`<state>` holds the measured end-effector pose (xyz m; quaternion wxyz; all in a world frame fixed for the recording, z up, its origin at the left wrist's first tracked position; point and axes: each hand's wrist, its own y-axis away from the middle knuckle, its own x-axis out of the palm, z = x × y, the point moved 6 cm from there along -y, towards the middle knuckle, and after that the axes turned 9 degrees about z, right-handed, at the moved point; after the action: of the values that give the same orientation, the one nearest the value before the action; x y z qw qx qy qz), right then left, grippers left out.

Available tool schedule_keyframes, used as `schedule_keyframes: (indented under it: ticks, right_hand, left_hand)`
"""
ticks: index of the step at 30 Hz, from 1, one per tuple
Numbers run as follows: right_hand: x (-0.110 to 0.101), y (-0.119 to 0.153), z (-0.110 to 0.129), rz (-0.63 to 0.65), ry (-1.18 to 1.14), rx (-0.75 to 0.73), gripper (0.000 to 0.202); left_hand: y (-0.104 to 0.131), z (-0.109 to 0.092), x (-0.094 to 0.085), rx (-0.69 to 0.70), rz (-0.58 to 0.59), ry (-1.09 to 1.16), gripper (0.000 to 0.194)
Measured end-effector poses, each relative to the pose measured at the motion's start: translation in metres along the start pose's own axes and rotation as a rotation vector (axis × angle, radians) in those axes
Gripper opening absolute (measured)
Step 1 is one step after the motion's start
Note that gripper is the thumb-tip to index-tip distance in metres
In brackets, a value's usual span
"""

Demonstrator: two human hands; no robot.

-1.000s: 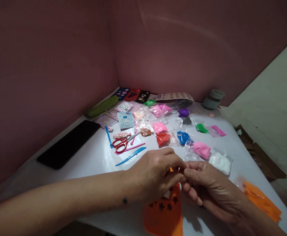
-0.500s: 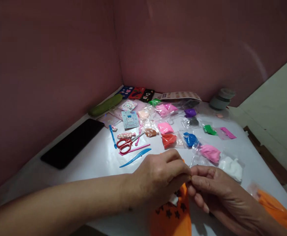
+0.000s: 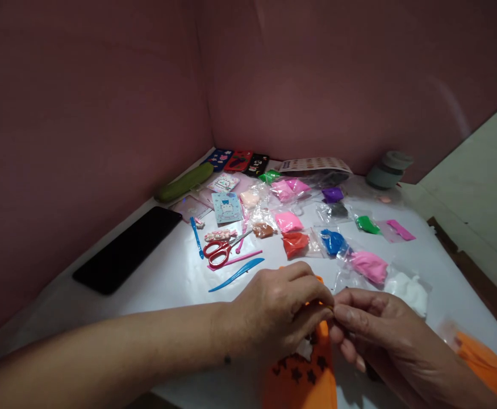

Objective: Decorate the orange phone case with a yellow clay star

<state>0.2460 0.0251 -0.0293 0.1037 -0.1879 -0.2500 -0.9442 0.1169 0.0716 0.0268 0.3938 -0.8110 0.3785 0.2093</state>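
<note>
My left hand [image 3: 280, 309] is closed in a pinch, its fingertips meeting those of my right hand [image 3: 384, 326]. Thumb and forefinger of the right are pressed together as well. Whatever sits between the fingertips is too small and covered to make out. Beneath the left hand lies an orange piece [image 3: 301, 389] with dark star shapes and a whitish patch, partly hidden by that hand. Just beyond the hands are a bag of pink clay [image 3: 370, 267], a bag of white clay [image 3: 408, 292] and a blue modelling knife [image 3: 237, 275].
Red-handled scissors [image 3: 218, 254] lie among small modelling tools. A black phone [image 3: 128, 250] is on the left of the white table, a green cucumber-like thing [image 3: 185, 183] behind it. Several coloured clay bags spread across the middle. A lidded jar [image 3: 388, 170] stands back right; an orange bag [image 3: 489, 360] lies at right.
The whole view has shifted slightly, so things appear a little further right. Both hands keep their fingertips together, with only slight finger movement.
</note>
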Motion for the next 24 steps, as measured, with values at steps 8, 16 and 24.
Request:
schedule_keyframes:
  ticks: [8,16,24]
  right_hand:
    - [-0.0056,0.0011,-0.0026,-0.019,0.113,-0.013,0.029]
    - [-0.0085,0.0017,-0.0027,-0.023,0.162,-0.017,0.030]
    - [-0.0063,0.0025,-0.0010,-0.047,0.134,-0.021,0.029]
  left_hand:
    - [-0.0005,0.0004,0.0011,0.001,-0.010,-0.016,0.015]
    - [-0.0005,0.0010,0.0016,-0.029,0.018,-0.009,0.015]
    - [0.0000,-0.0007,0.0000,-0.027,0.016,0.001,0.013]
